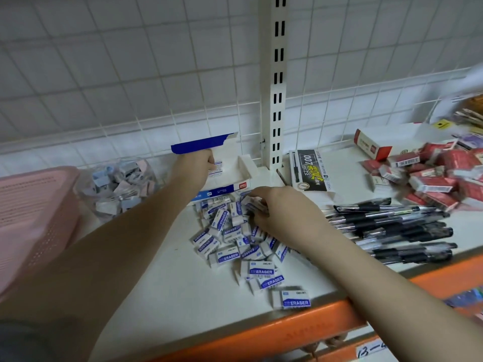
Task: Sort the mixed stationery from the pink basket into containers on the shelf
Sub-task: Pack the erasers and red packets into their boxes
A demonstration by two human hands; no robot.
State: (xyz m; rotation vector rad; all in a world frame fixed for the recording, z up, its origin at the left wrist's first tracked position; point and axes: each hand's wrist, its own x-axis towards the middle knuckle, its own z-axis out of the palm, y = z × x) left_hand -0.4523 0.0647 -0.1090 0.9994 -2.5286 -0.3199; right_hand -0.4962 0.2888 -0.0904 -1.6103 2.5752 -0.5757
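Erasers [243, 246] lie heaped mid-shelf, some close to the near orange edge [308, 322]. Your left hand [201, 163] holds erasers inside the far box [230, 176]; your right hand [274, 207] pinches several from the heap. Risk: your right forearm could sweep near-edge erasers off.

White erasers [236, 246] with blue printed bands lie at centre frame; the basket [31, 218] at left is pink, the pens [397, 231] at right black, the small boxes [439, 176] red, the shelf edge [261, 333] orange.
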